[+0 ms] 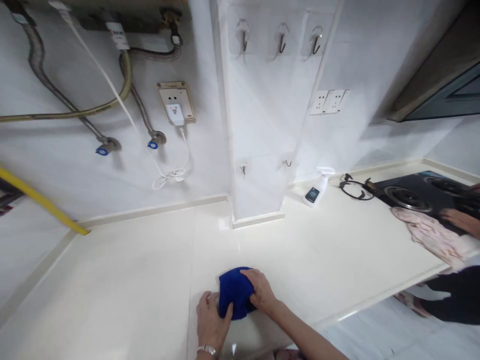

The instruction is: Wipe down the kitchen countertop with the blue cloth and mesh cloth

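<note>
One bunched blue cloth sits on a cream counter, close to the counter's near edge, held between a person's two bare hands. The left hand, a metal wristwatch on its wrist, presses against the cloth's left side, its fingers together and its thumb lying over the fabric. The right hand comes in from the lower right and curls over the top of the cloth, its fingers close together and clamped into the folds.

Further along the counter, a white spray bottle with a dark label stands near the wall. Beside it lies a black wire pan stand, next to a black gas hob. A crumpled pink cloth lies along the hob's near edge, and a second person's hand rests at the far right by the hob, with that person's dark clothing showing below the counter edge.

On the white tiled wall above, braided hoses run down to two blue-marked valves. A white plug sits in a wall socket, with its cord looped beneath. Metal hooks line the pillar, and a double power outlet is set to its right.
</note>
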Demonstrator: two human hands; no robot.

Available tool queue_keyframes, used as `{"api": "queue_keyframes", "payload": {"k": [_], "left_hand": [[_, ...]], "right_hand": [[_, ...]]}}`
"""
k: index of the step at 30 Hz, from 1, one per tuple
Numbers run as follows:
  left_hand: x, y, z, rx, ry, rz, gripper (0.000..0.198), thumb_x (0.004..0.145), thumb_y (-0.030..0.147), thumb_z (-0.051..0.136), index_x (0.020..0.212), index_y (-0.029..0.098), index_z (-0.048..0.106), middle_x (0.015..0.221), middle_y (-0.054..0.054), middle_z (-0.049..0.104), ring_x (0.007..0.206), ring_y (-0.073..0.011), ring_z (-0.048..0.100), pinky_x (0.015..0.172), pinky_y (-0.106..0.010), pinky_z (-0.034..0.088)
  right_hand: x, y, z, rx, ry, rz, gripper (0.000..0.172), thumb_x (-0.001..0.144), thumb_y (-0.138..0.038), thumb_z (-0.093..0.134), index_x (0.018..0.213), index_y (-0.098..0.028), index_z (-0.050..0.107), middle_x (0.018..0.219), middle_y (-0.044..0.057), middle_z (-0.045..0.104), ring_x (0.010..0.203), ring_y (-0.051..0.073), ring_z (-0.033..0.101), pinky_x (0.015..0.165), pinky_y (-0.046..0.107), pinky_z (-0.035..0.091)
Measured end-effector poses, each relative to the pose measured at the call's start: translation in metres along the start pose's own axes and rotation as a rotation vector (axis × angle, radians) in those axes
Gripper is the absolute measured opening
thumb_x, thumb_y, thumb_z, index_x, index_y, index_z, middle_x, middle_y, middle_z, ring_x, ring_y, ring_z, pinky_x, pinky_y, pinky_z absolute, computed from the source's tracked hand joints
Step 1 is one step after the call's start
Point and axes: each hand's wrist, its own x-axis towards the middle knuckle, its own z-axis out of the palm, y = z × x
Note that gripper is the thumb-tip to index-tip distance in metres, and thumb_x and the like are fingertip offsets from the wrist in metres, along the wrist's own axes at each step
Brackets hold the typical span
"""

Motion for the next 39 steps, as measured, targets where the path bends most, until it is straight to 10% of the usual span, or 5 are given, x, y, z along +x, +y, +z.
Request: {"api": "queue_keyframes", "payload": {"k": [10,14,20,30,39], "left_hand": [[-0.003,0.012,0.014,-0.193,-0.153,-0.037,0.034,0.078,0.061,0.055,0.081,0.027,0.052,0.075,-0.002,0.064,0.077,-0.0246,0.067,0.078,-0.042,0.059],[0.03,0.021,-0.001,-0.245,-0.164,-0.11,0.052,0.08,0.07,0.053,0.104,0.024,0.056,0.096,-0.006,0.072,0.09,-0.0249,0.07,0.083,-0.039,0.059],[0.074,0.021,0.014,-0.132,-0.214,-0.214,0.068,0.069,0.062,0.07,0.121,0.019,0.06,0.121,-0.016,0.072,0.118,-0.0351,0.067,0.106,-0.051,0.052],[0.014,0.032,0.036,0.102,-0.163,-0.172,0.079,0.092,0.06,0.043,0.158,0.027,0.016,0.161,-0.017,0.043,0.136,-0.0346,0.056,0.108,-0.053,0.051],[0.046,0.029,0.038,0.064,-0.083,-0.032,0.063,0.094,0.054,0.044,0.149,0.023,0.039,0.144,-0.014,0.061,0.13,-0.0261,0.061,0.11,-0.044,0.052]], "right_hand": [[0.04,-0.037,-0.096,0.569,0.063,0.471,0.044,0.078,-0.029,0.044,0.112,-0.019,0.069,0.083,0.005,0.075,0.069,0.023,0.07,0.06,0.034,0.059],[0.035,-0.035,-0.13,0.81,0.014,0.685,0.048,0.078,-0.036,0.05,0.121,-0.019,0.065,0.076,0.002,0.072,0.05,0.02,0.065,0.039,0.028,0.05],[-0.005,0.009,-0.1,0.456,0.025,0.705,0.032,0.087,-0.039,0.05,0.103,-0.021,0.071,0.084,0.004,0.074,0.063,0.02,0.069,0.045,0.027,0.052],[-0.009,0.034,-0.072,-0.371,0.108,0.423,0.04,0.082,-0.036,0.069,0.12,-0.022,0.066,0.107,0.012,0.07,0.098,0.031,0.067,0.086,0.042,0.053],[-0.015,0.058,-0.081,0.028,0.359,0.552,0.059,0.102,-0.065,0.025,0.072,-0.025,0.057,0.061,0.003,0.06,0.059,0.022,0.058,0.058,0.032,0.045]]}}
